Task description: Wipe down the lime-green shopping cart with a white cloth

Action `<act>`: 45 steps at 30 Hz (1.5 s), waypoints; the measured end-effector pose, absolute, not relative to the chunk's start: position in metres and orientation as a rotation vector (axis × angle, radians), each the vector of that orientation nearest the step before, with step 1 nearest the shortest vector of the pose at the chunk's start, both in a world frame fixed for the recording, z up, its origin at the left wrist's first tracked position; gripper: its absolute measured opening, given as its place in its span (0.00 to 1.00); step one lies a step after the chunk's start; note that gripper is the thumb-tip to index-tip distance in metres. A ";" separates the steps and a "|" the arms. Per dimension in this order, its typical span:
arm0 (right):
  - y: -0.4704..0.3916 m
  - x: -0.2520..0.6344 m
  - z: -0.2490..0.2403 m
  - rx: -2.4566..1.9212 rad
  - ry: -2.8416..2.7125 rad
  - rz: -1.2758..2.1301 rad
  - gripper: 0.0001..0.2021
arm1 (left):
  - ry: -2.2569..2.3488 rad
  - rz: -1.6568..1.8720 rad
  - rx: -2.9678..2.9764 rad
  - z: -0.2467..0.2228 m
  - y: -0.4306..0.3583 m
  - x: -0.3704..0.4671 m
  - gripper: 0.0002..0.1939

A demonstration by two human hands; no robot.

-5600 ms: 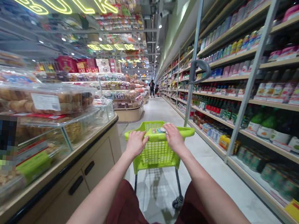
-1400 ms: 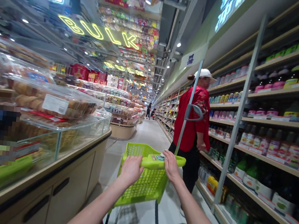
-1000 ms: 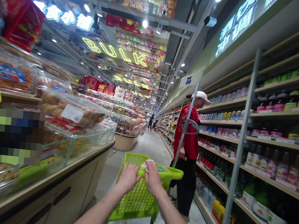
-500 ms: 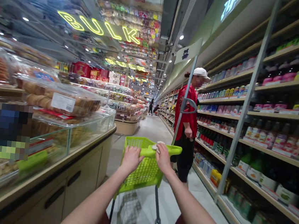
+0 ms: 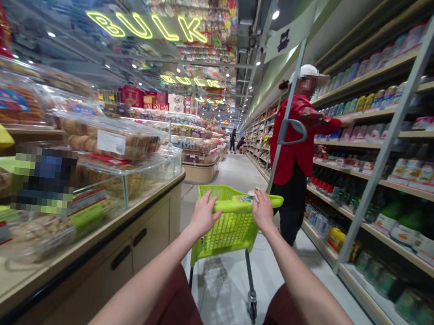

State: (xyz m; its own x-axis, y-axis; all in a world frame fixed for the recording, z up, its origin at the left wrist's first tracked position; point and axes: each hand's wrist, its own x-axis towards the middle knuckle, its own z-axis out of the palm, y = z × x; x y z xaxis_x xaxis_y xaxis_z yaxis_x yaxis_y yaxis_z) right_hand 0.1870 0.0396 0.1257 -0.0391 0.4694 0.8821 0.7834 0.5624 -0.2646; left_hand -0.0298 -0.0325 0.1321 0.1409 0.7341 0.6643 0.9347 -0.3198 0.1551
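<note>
Both hands are on the handle of a small green shopping cart. My left hand is wrapped round the left end of the green handle. Further right, my right hand grips the same bar, with something small and whitish at its fingers, too small to name. A grey pole with a white bear flag rises beside the cart's right side.
Just ahead on the right, a person in a red top reaches toward the drink shelves. Along the left runs a counter with packaged pastries. The aisle floor stretches ahead, with people far off.
The person in red has raised an arm toward the shelf. The cart and both hands appear further right and slightly higher in view, while the left counter looks nearer. Both hands still grip the handle.
</note>
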 end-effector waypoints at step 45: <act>-0.037 0.206 0.120 -0.864 -1.783 -0.204 0.16 | -1.738 -1.069 -2.446 0.128 -0.075 0.045 0.24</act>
